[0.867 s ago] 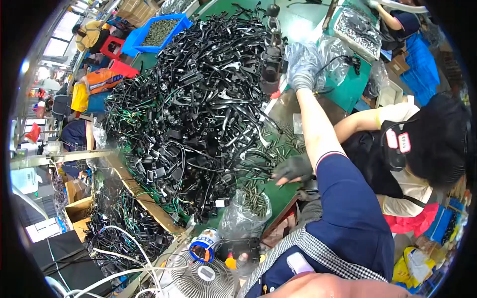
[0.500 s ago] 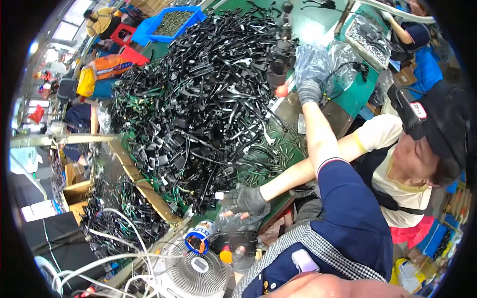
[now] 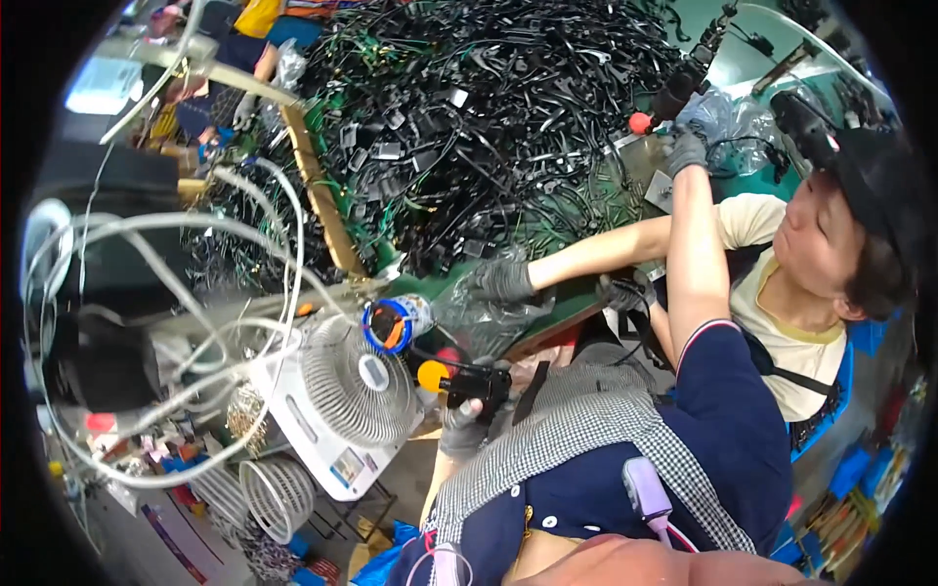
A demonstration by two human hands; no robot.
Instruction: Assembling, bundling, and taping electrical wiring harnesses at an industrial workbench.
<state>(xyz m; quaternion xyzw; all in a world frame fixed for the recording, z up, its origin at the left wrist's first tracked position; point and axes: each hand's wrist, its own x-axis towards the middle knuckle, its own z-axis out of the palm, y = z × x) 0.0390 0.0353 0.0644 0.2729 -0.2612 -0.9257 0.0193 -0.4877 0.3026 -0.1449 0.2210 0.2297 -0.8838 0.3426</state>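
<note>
across the green bench, biggest first
heap: a broad pile of black cables (image 3: 489, 117) covers most of the green table (image 3: 576, 303), tangled and loose right to the near edge.
fan: a white desk fan (image 3: 357, 386) sits low on the left, white cords looping round it.
co-worker: another person's gloved hand (image 3: 500, 281) lies on a clear plastic bag (image 3: 489, 317) at the table edge.
right hand: the right hand (image 3: 684, 151), grey-gloved, reaches far out; fingers curled shut round a black tool with a red tip (image 3: 657, 107), just beside the heap.
left hand: the left hand (image 3: 459, 425), gloved, hangs below the table edge, fingers wrapped on a black tool with an orange knob (image 3: 467, 381).
risk: with the arm stretched over the co-worker's forearm, i judge the arms could bump, or a loose cable snag the tool and drag the heap off the edge.
</note>
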